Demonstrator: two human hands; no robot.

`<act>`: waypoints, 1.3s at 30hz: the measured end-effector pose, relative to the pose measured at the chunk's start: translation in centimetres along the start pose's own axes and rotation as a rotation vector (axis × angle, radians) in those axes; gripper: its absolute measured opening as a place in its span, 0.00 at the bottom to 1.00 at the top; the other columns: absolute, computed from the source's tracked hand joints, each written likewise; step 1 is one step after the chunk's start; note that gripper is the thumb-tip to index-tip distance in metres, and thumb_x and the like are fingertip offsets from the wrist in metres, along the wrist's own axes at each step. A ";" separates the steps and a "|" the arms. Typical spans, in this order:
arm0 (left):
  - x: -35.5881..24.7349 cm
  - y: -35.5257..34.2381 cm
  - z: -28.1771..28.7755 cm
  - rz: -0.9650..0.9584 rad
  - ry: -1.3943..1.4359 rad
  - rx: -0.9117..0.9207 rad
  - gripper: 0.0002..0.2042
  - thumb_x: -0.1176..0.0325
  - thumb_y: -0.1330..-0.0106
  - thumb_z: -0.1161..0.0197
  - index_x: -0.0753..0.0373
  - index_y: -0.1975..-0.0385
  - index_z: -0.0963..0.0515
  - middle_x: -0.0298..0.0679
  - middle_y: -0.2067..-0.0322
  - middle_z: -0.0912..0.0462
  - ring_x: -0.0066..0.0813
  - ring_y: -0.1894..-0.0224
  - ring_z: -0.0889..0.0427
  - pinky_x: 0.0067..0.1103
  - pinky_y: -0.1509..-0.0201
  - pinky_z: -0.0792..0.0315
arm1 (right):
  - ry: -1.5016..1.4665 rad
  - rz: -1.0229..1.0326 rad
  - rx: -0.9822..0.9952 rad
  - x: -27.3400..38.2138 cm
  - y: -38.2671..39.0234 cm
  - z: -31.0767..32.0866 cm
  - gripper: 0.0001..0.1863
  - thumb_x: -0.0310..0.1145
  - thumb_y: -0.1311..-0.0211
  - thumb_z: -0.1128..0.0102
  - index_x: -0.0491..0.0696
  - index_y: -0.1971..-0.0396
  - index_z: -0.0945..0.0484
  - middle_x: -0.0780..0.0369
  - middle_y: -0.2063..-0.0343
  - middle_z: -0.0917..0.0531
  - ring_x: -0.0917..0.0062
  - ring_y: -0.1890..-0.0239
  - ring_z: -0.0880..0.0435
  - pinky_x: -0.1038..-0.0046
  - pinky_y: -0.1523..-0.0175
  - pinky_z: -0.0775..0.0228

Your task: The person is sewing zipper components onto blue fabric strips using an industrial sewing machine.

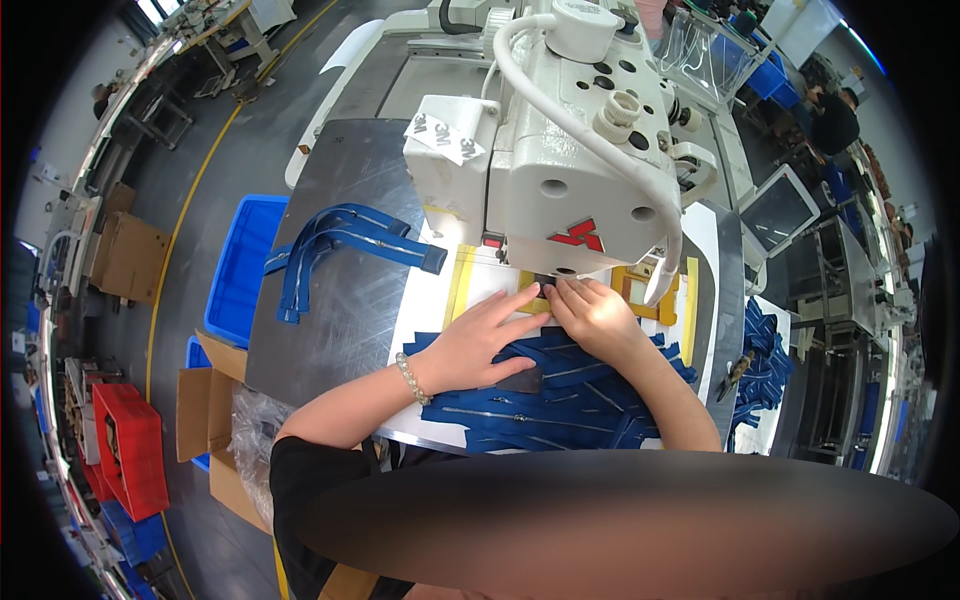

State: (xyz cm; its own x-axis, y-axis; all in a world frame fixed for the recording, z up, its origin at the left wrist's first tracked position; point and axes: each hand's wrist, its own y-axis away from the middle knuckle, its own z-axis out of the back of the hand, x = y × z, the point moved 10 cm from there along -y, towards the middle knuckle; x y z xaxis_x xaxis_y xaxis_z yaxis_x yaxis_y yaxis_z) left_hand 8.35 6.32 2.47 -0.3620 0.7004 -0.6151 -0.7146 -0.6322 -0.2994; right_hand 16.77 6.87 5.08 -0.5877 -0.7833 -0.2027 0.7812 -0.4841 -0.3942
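Observation:
My left hand (495, 335) lies with its fingers stretched apart, fingertips at a small dark piece (545, 282) on a yellow-edged plate beneath the white sewing machine head (560, 160). Beside it my right hand (595, 318) has fingers bent close together, pressed at that piece; what lies under them is hidden. Blue zipper strips (520, 420) with silver teeth are heaped under and around both wrists. More strips (340, 240) lie bent over the steel tabletop at the left. A yellow frame piece (650, 300) sits just right of my right hand.
Blue bins (245, 260), an open carton (205, 430) with clear plastic and a red crate (125, 450) stand at left. At right are another blue zipper pile (760, 370) and a screen (780, 210). Other people (835, 125) work in the background beside benches.

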 end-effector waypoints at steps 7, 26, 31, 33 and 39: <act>0.0 0.0 0.3 -0.002 -0.052 -0.004 0.29 0.58 0.42 0.33 0.57 0.39 0.30 0.48 0.33 0.40 0.49 0.37 0.33 0.40 0.31 0.42 | 0.056 0.003 0.058 0.1 -0.2 -0.6 0.12 0.28 0.50 0.42 0.38 0.66 0.20 0.55 0.67 0.17 0.68 0.61 0.15 0.73 0.54 0.24; 0.6 0.5 2.2 -0.037 -0.121 -0.057 0.25 0.64 0.44 0.31 0.55 0.45 0.24 0.37 0.40 0.28 0.35 0.37 0.31 0.34 0.36 0.39 | -0.322 -0.072 0.007 -4.1 1.2 1.1 0.22 0.29 0.53 0.36 0.58 0.54 0.17 0.71 0.63 0.18 0.76 0.66 0.22 0.72 0.60 0.31; -0.2 0.3 3.9 -0.110 -0.174 -0.140 0.21 0.66 0.46 0.30 0.54 0.49 0.21 0.34 0.45 0.22 0.32 0.42 0.26 0.31 0.40 0.36 | -0.345 0.002 0.069 -4.0 1.6 1.0 0.24 0.28 0.53 0.38 0.53 0.51 0.19 0.68 0.57 0.16 0.77 0.73 0.23 0.76 0.67 0.30; -0.4 0.3 4.4 -0.126 -0.194 -0.159 0.20 0.67 0.46 0.31 0.54 0.50 0.21 0.33 0.47 0.21 0.31 0.43 0.25 0.30 0.41 0.35 | -0.384 0.015 0.092 -4.1 1.7 0.7 0.25 0.27 0.54 0.39 0.51 0.50 0.19 0.66 0.55 0.16 0.77 0.73 0.22 0.77 0.68 0.30; -1.0 0.1 5.3 -0.181 -0.334 -0.201 0.18 0.65 0.43 0.33 0.57 0.51 0.21 0.33 0.50 0.20 0.28 0.44 0.25 0.28 0.44 0.33 | -0.544 0.026 0.138 -4.5 2.2 -0.7 0.27 0.23 0.55 0.44 0.48 0.49 0.20 0.60 0.50 0.17 0.75 0.64 0.15 0.78 0.68 0.28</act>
State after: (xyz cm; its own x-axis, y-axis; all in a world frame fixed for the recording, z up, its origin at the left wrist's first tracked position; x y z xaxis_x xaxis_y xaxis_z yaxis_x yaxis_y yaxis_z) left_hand 5.52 7.33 6.92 -0.4389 0.8541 -0.2790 -0.6655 -0.5177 -0.5377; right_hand 20.97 9.58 4.54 -0.4033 -0.8662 0.2951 0.8356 -0.4800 -0.2670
